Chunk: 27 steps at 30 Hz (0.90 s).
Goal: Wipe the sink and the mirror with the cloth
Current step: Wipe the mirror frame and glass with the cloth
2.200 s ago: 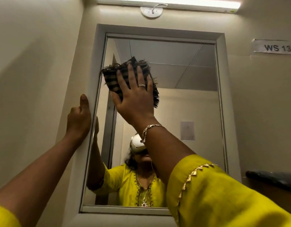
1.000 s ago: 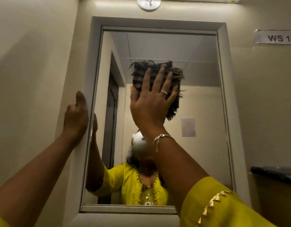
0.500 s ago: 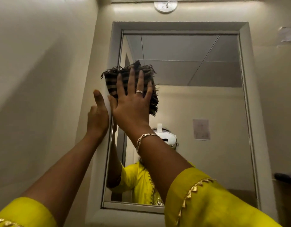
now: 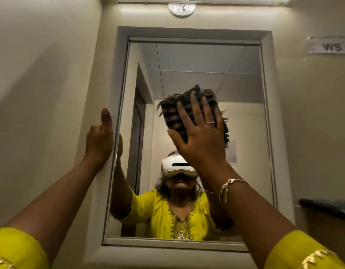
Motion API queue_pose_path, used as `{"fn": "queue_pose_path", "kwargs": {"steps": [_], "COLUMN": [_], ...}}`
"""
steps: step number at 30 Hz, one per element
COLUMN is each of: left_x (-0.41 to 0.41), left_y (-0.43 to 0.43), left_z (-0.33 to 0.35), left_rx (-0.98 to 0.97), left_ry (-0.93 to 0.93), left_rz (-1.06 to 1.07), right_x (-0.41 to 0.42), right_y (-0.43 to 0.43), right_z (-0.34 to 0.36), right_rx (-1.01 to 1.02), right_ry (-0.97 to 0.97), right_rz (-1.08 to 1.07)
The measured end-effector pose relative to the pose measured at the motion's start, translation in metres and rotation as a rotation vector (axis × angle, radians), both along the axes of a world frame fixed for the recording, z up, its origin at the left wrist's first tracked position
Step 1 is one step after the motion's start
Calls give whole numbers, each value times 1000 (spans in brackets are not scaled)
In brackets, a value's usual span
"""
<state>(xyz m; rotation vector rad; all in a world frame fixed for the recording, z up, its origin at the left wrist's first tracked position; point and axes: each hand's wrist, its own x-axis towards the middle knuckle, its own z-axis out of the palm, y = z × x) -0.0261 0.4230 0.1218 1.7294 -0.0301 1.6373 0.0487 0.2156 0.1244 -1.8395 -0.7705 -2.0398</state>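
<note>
A dark striped cloth [image 4: 172, 115] with frayed edges lies flat against the glass of a wall mirror [image 4: 206, 74] in a pale frame. My right hand [image 4: 200, 140] presses the cloth to the middle of the glass with straight, spread fingers. My left hand [image 4: 99, 140] rests on the left side of the mirror frame [image 4: 113, 78], thumb pointing up and fingers curled at the frame's edge. The sink is out of view. The mirror reflects a person in a yellow top with a white headset.
A side wall [image 4: 41, 94] stands close on the left. A paper label [image 4: 331, 47] hangs on the wall at the upper right, and a dark ledge [image 4: 327, 207] juts out at the lower right. A round light fitting [image 4: 181, 8] sits above the mirror.
My right hand has swept the cloth from the mirror's upper left toward the middle and slightly lower. My left hand stays on the left frame.
</note>
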Motion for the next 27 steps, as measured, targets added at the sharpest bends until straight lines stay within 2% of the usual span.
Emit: {"fn": "queue_pose_path", "kwargs": {"steps": [7,13,19,27], "left_x": [-3,-6,-8,-8], "left_y": [-4,-6,-14,-10], "left_z": [0,-1,-1,-2], "left_rx": [-5,-24,-59,-99], "left_ry": [-1,29,-9,-10], "left_rz": [33,58,29,-32], "right_x": [16,22,16,-7], "right_y": [-64,-92,-59,20], "right_z": [8,6,-6,-4], "right_rx": [80,254,467,461], "right_ry": [129,201,256,172], "right_rz": [-74,-130,-70,-66]}}
